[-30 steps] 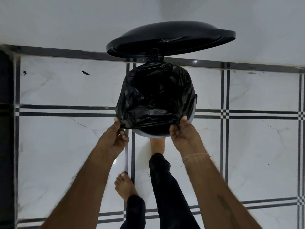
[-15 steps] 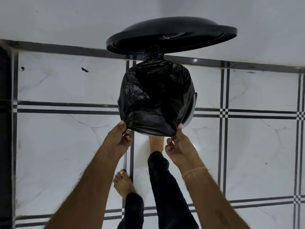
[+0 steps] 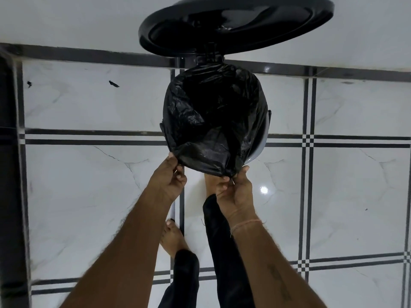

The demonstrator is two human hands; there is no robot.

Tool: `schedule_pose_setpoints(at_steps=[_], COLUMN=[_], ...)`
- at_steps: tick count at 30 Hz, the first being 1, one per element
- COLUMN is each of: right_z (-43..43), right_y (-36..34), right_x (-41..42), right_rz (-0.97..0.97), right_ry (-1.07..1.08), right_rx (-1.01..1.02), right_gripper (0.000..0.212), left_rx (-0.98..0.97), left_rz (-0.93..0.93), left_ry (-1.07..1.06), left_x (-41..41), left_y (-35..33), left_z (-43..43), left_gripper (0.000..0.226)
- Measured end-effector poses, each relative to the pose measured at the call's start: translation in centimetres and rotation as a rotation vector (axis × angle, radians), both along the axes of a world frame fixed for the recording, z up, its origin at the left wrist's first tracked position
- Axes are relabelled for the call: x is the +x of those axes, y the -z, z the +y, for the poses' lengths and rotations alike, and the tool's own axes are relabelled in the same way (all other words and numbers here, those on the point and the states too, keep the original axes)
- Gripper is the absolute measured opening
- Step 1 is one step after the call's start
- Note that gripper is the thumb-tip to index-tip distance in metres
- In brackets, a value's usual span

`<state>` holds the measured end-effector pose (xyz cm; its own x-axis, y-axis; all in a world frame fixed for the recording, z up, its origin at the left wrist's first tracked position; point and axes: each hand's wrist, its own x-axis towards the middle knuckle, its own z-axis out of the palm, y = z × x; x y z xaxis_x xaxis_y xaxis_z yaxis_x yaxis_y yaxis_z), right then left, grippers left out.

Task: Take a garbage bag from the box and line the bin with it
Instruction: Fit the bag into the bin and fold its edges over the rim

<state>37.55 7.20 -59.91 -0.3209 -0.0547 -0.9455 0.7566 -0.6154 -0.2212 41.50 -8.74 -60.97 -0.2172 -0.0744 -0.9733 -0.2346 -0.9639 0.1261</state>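
Observation:
A black garbage bag (image 3: 213, 116) hangs open inside the round bin (image 3: 259, 147), whose pale rim shows only at the right. The bin's black lid (image 3: 233, 25) stands raised behind it. The bag's edge is folded over the near rim. My left hand (image 3: 170, 178) pinches that edge at the near left. My right hand (image 3: 235, 187) pinches a gathered bunch of it at the near right. My right foot sits under the bin's front, partly hidden by bag and hand. The box is not in view.
White marble floor tiles (image 3: 100, 196) with black double lines lie all around. A white wall (image 3: 66, 18) rises behind the bin above a black skirting strip. A dark edge (image 3: 9, 174) runs down the far left. My left foot (image 3: 172, 238) stands below the bin.
Both hands have moved closer together along the bin's near rim, pulling the bag's edge down over it. The view has closed in on the bin.

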Motion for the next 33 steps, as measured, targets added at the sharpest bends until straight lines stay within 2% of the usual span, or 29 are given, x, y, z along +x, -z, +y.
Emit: schedule_pose_setpoints(at_steps=[5, 7, 9, 11, 16, 20, 24, 29, 33], right_z=[0.1, 0.6, 1.0, 1.3, 1.7, 3.0, 4.1, 5.0, 5.8], right_y=[1.1, 1.1, 0.6, 0.5, 0.4, 0.1, 0.4, 1.1, 1.1], right_x=[-0.8, -0.9, -1.0, -1.0, -1.6, -2.9, -4.7, -8.7, -10.8], right_rz=[-0.002, 0.001, 0.021, 0.035, 0.030, 0.065, 0.050, 0.063, 0.128], right_ry=[0.072, 0.091, 0.095, 0.089, 0.077, 0.076, 0.052, 0.036, -0.017], right_rx=[0.031, 0.049, 0.058, 0.058, 0.040, 0.041, 0.069, 0.107, 0.170], right_gripper=[0.042, 0.043, 0.042, 0.041, 0.036, 0.042, 0.030, 0.041, 0.024], left_rx=[-0.037, -0.056, -0.106, -0.196, -0.346, -0.352, -0.350, -0.370, -0.380], left_rz=[-0.030, -0.047, -0.045, -0.040, -0.035, -0.040, -0.046, -0.043, -0.040], left_ry=[0.084, 0.033, -0.021, 0.048, 0.152, 0.158, 0.152, 0.194, 0.214], left_x=[-0.3, -0.5, -0.7, -1.2, -2.4, -2.5, -2.6, -2.3, -2.0], left_y=[0.2, -0.2, -0.4, -0.7, -1.2, -1.2, -1.2, -1.1, -0.7], left_z=[-0.3, -0.2, -0.3, -0.5, -0.9, -0.7, -0.7, -1.0, -1.1], left_gripper=[0.018, 0.017, 0.027, 0.035, 0.021, 0.018, 0.011, 0.011, 0.014])
